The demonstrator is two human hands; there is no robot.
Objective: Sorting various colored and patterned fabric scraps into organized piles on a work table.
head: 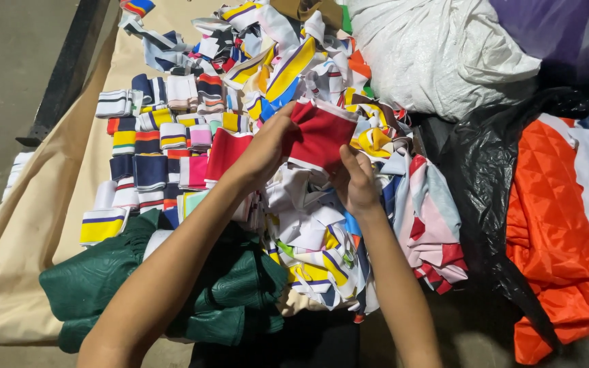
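While hemmed by loose striped scraps, folded cuffs, green cloth on beige sheet, apparently over concrete: left hand, right hand both pinched shut on red ribbed piece.

One white woven sack, crumpled, at the cloth sheet's far right edge. One black plastic bag, slack, just beside it, nearer. No labels, signs or screens.
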